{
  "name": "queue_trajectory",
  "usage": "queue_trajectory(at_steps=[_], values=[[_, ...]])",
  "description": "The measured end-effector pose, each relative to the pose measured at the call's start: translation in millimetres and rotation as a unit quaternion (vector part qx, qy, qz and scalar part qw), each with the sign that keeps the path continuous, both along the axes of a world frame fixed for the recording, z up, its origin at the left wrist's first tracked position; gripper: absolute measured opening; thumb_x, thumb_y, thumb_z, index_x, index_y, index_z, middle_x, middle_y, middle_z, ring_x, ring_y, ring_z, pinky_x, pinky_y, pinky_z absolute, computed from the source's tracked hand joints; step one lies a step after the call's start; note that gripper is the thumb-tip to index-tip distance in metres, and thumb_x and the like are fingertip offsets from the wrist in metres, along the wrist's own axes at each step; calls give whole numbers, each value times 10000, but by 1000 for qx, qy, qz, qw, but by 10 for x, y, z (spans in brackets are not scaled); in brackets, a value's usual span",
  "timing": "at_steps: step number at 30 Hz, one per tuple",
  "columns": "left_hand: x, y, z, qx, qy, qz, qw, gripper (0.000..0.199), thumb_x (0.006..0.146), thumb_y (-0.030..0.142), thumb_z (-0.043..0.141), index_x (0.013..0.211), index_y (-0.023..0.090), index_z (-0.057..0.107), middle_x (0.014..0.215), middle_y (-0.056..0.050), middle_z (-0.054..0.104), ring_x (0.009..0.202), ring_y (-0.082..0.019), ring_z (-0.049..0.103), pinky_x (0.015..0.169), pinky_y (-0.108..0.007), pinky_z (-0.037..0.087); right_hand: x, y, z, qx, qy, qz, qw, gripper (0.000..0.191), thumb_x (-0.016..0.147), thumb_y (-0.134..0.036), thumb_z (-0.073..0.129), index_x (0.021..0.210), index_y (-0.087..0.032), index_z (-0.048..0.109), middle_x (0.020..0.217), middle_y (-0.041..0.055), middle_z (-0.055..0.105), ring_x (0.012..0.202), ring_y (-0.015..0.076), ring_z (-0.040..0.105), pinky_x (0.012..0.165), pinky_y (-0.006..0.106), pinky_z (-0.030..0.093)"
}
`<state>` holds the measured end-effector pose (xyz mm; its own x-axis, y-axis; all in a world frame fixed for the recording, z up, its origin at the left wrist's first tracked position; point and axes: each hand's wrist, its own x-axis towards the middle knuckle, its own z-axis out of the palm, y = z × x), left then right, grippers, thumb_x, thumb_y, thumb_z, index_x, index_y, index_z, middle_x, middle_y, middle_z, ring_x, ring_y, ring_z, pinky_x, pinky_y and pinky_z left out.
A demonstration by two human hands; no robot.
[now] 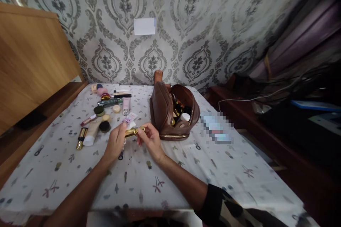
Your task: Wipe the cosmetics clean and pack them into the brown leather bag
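Between my two hands is a shiny gold cosmetic tube [130,133], perhaps a lipstick, held level above the table. My left hand [116,141] closes around its left end. The fingers of my right hand [151,140] pinch its right end. Just behind the tube lie small white-and-purple packets [130,119], partly covered by my left hand. To the right of my right hand stands an open brown leather bag [162,113], with a white-lidded jar [185,117] and dark items inside.
Left of my hands lie a beige tube [92,132], a gold-and-black bottle [81,138], a black jar [104,126], a pink tube [126,106] and several other cosmetics. A blurred flat item [216,127] lies right of the bag. A wooden cabinet [29,49] borders the left side.
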<state>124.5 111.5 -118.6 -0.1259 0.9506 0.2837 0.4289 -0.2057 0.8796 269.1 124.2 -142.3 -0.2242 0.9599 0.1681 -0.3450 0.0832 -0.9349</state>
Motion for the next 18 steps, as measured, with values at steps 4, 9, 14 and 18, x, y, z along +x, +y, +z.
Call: queue_trajectory(at_steps=[4, 9, 14, 18], values=[[-48, 0, 21, 23, 91, 40, 995, 453, 976, 494, 295, 633, 228, 424, 549, 16, 474, 548, -161, 455, 550, -277, 327, -23, 32, -79, -6, 5, 1, 1000, 465, 741, -593, 741, 804, -210, 485, 602, -69, 557, 411, 69, 470, 398, 200, 376], [-108, 2, 28, 9, 250, 92, 964, 410, 982, 402, 283, 731, 210, 545, 567, -13, 540, 523, -171, 478, 553, -279, 266, -19, 20, -97, -29, 5, 23, 999, 447, 739, -547, 762, 787, -206, 477, 659, -40, 626, 439, 85, 548, 401, 194, 379], [-147, 36, 23, -22, 332, 107, 937, 368, 979, 371, 317, 782, 204, 578, 565, -23, 548, 507, -181, 485, 550, -286, 208, -27, -18, -73, -30, 6, 24, 999, 432, 735, -520, 773, 803, -213, 477, 706, -28, 643, 508, 119, 619, 424, 210, 424], [-189, 55, 41, -29, 338, 132, 931, 328, 952, 406, 378, 751, 215, 553, 546, -7, 492, 499, -178, 428, 556, -296, 176, -52, 1, -109, -35, -7, 31, 999, 416, 728, -511, 773, 816, -214, 496, 752, -14, 653, 567, 138, 650, 460, 228, 455]])
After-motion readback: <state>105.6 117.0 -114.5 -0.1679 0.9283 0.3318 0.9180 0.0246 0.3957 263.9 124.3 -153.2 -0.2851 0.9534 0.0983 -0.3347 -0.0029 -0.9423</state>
